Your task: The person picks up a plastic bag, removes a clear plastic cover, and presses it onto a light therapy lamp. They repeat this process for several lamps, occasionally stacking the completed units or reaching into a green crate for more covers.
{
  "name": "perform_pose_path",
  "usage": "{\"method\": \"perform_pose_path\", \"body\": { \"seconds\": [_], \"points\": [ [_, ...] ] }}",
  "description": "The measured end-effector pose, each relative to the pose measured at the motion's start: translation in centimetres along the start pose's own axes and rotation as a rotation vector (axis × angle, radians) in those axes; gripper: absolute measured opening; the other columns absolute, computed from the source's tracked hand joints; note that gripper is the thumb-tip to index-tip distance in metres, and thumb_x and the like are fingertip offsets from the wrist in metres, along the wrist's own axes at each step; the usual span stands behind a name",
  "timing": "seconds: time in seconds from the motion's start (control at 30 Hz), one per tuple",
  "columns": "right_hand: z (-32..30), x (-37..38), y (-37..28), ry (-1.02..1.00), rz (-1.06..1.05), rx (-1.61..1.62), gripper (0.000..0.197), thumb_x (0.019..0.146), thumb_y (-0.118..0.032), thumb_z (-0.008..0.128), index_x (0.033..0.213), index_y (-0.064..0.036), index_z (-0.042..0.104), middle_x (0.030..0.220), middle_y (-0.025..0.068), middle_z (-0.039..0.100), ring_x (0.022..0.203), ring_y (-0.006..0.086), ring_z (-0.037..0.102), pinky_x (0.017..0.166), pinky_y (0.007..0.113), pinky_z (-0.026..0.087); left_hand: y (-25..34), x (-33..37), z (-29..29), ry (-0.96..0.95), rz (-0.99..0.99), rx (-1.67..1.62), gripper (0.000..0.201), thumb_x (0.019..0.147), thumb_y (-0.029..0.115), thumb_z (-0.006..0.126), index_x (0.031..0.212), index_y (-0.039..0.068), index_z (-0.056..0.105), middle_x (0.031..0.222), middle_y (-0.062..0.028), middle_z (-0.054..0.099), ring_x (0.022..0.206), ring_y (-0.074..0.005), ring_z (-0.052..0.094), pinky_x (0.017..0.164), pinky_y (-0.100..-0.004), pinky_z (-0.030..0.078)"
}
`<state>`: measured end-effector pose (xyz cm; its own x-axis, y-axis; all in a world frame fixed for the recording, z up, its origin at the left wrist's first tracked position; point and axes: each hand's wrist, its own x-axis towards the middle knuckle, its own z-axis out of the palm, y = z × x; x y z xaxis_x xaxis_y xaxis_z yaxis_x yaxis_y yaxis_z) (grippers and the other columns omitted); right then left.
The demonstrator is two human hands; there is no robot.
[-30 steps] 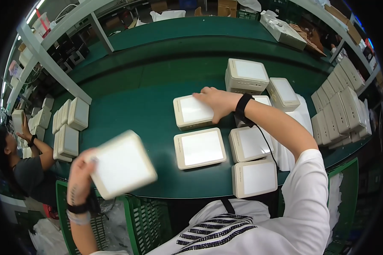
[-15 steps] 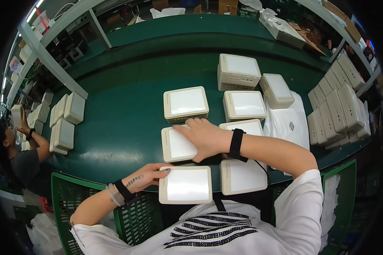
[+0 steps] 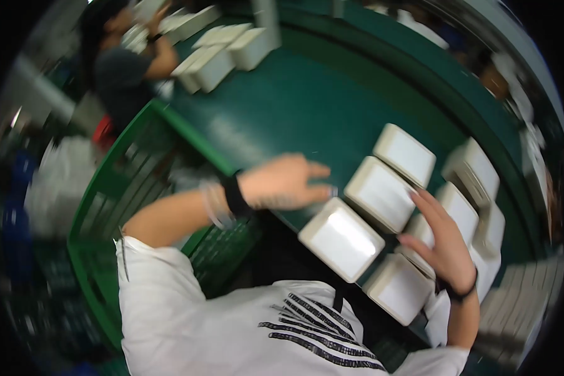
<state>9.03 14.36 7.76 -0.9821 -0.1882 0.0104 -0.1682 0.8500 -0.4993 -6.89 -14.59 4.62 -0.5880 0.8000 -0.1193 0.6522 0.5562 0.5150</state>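
Note:
Beige boxes with rounded corners and white top panels stand in two rows on the green table. My left hand point(image 3: 287, 182) has its fingers stretched apart, blurred by motion, and holds nothing. Its fingertips are just beyond the nearest box point(image 3: 342, 240), which lies at the table's edge. My right hand point(image 3: 443, 245) is spread over the right row, fingertips at the edge of the middle box point(image 3: 382, 194); whether they touch it I cannot tell. Another box point(image 3: 405, 155) lies beyond that one. Close to my right wrist is a front box point(image 3: 400, 289), and my right hand partly covers the box behind it.
A green plastic crate point(image 3: 81, 235) is at my left, against the table edge. Farther left a co-worker point(image 3: 128, 69) holds up a pale box, beside more beige boxes point(image 3: 212, 66). Stacked boxes point(image 3: 514, 301) stand at the right. A raised green ledge point(image 3: 382, 47) runs behind the table.
The view has swung left and tilted. My left hand has come off the nearest box, its fingers now stretched out. My right hand has shifted from the middle box's top to its right edge.

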Motion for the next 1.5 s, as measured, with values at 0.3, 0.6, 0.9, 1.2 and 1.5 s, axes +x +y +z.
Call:
{"method": "perform_pose_path", "body": {
  "seconds": [0.3,0.6,0.9,1.2,1.5],
  "points": [
    [-0.9,-13.1,-0.3,-0.493,0.037,0.719,0.071,0.082,-0.021,0.07,0.138,0.0073,0.038,0.132,0.0261,0.051,0.122,0.0368,0.051,0.104,0.046,0.038,-0.1,-30.5,-10.8,0.741,-1.151,-0.246,0.046,0.09,0.038,0.06,0.126,0.008,0.058,0.108,-0.0109,0.067,0.095,-0.0197,0.067,0.067,-0.0293,0.054],
    [6.2,-8.9,-6.0,-0.543,0.286,1.17,0.067,0.085,-0.014,0.067,0.14,0.0065,0.036,0.132,0.0277,0.049,0.123,0.0365,0.05,0.107,0.046,0.034,-20.0,-46.1,3.5,-0.329,-1.666,0.091,0.116,0.051,0.045,0.087,0.149,0.027,0.026,0.154,-0.0141,0.025,0.134,-0.0403,0.035,0.106,-0.0516,0.035],
    [9.9,-4.8,-11.3,-0.489,0.448,1.088,0.065,0.088,-0.016,0.064,0.142,0.0056,0.035,0.134,0.0246,0.049,0.123,0.0307,0.05,0.108,0.043,0.033,-27.5,-52.3,9.9,-0.423,-1.455,0.068,0.117,0.056,0.038,0.088,0.15,0.034,0.02,0.154,-0.0098,0.026,0.14,-0.0335,0.026,0.112,-0.0565,0.02],
    [11.8,-1.8,-14.0,-0.622,0.513,0.964,0.065,0.088,-0.013,0.063,0.143,0.0043,0.033,0.136,0.022,0.049,0.125,0.029,0.048,0.109,0.04,0.031,-31.9,-58.0,13.3,0.227,-1.232,-0.451,0.081,0.066,0.035,0.082,0.138,0.021,0.048,0.144,-0.0135,0.042,0.133,-0.0326,0.039,0.103,-0.0487,0.038],
    [13.3,-0.5,-16.0,-0.738,0.546,0.764,0.064,0.085,-0.004,0.06,0.142,0.005,0.034,0.137,0.0201,0.048,0.129,0.0281,0.045,0.11,0.037,0.029,-34.5,-50.8,4.9,0.495,-1.549,-0.332,0.031,0.085,0.022,0.062,0.11,0.005,0.067,0.109,-0.0181,0.067,0.103,-0.0261,0.065,0.087,-0.0368,0.051]
  ]
}}
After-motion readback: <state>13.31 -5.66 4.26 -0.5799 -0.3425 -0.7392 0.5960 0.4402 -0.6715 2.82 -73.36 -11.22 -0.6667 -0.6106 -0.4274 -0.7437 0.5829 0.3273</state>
